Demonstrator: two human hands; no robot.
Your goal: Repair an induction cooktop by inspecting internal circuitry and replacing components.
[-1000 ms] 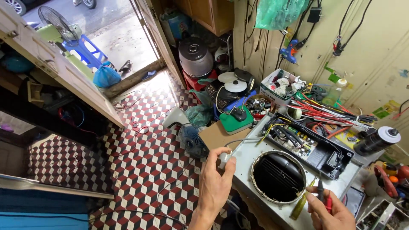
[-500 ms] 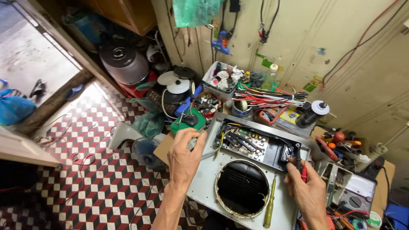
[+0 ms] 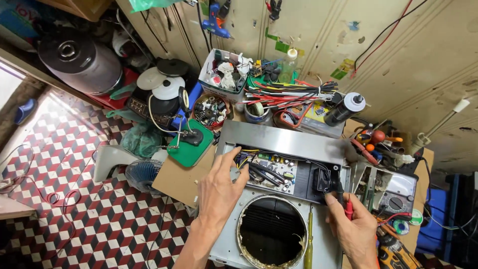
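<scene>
An opened metal appliance casing (image 3: 279,137) is seen lying flat on the cluttered counter (image 3: 179,180), its long axis running left to right across the view, with a large round opening (image 3: 272,233) in the near panel and an exposed circuit board (image 3: 271,169) in the long compartment behind it. The left hand (image 3: 219,187) is laid over the near-left corner of that compartment, fingers loosely spread and curled down, fingertips touching or just above the black wires at the board's left end; nothing is seen gripped in it. The right hand (image 3: 354,234) is placed at the near-right side of the casing, closed around a red probe (image 3: 348,209) and a black probe (image 3: 339,192), both held roughly upright with the tips directed away, toward the dark block (image 3: 322,180) at the right end of the compartment; whether the tips make contact cannot be told. The board thus lies between the two hands, beyond the round opening, with the left hand nearer its left end and the right hand nearer its right. A multimeter (image 3: 396,192) is set just to the right of the casing, near the right hand. A yellow-handled screwdriver (image 3: 309,239) is laid on the near panel, lengthwise toward the wearer, between the round opening and the right hand.
</scene>
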